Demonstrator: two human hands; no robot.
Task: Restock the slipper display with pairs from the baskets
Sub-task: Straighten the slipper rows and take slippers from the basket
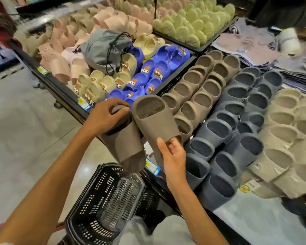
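Observation:
I hold a pair of brown slide slippers above the display's front edge. My left hand (104,117) grips the left brown slipper (125,144) at its upper end. My right hand (173,156) holds the right brown slipper (154,119) by its lower end. Both slippers hang over a black plastic basket (99,200) on the floor, which looks empty. Just right of my hands, two rows of matching brown slippers (198,89) stand on the display table.
Dark grey slippers (237,124) and beige slippers (286,131) fill the rows to the right. Blue (159,68) and cream children's slippers, a grey drawstring bag (102,48), pink and green slippers lie behind. The table's black front rail (64,92) runs diagonally; tiled floor at left.

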